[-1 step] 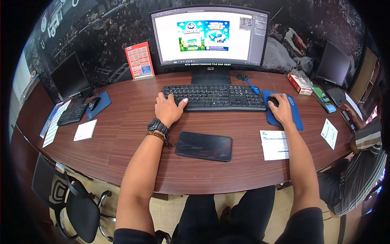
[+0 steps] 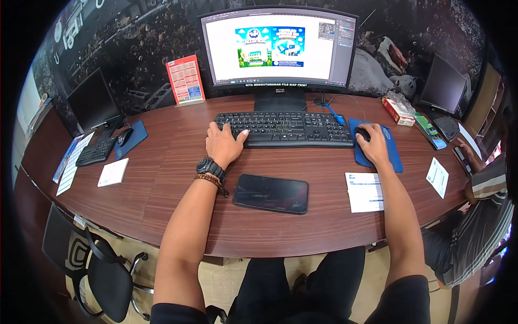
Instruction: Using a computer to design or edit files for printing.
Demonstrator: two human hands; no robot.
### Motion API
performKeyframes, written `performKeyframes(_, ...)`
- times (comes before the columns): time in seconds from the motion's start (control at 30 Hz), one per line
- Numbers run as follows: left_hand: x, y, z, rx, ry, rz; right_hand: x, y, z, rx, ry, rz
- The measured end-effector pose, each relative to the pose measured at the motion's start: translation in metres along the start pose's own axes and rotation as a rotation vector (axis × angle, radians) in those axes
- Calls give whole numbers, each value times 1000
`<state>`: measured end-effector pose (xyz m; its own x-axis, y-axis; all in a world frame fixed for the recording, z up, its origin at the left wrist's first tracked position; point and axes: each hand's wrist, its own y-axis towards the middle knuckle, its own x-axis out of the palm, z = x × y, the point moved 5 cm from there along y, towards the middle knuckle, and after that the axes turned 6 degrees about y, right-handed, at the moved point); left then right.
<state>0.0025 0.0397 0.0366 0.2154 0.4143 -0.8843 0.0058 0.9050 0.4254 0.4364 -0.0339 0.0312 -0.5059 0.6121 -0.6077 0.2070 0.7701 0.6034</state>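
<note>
My left hand (image 2: 223,144) lies over the left end of a black keyboard (image 2: 280,138), fingers apart on the keys and thumb stretched toward the lower row. A black watch and a beaded bracelet circle that wrist. My right hand (image 2: 374,143) is wrapped round a black mouse (image 2: 362,133) on a blue mouse pad (image 2: 394,156); its palm hides part of the mouse. Behind the keyboard a curved monitor (image 2: 318,54) shows two blue-and-green designs in an editing window. Between my forearms a dark smartphone (image 2: 271,194) lies flat, screen up.
A printed paper sheet (image 2: 362,193) is partly under my right forearm. A red desk calendar (image 2: 185,81) stands left of the monitor, a red-and-white box (image 2: 398,112) to its right. Other monitors flank both sides. Another person's hand (image 2: 468,154) is at the right edge. An office chair (image 2: 108,278) stands lower left.
</note>
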Motion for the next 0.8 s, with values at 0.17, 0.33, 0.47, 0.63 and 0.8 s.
performKeyframes(0.17,-1,-1,-5,-38,-46,53,3,0,-2,2,10,-6)
performKeyframes(0.33,0,-1,-3,-30,-32,71,1,0,-2,22,-16,-2)
performKeyframes(0.47,-1,-2,-2,-45,-19,48,1,0,-1,42,-10,-13)
performKeyframes(0.63,0,-1,-3,-46,-14,40,2,1,0,33,-14,-15)
performKeyframes(0.8,1,0,-3,-42,-13,36,2,1,1,33,-13,-14)
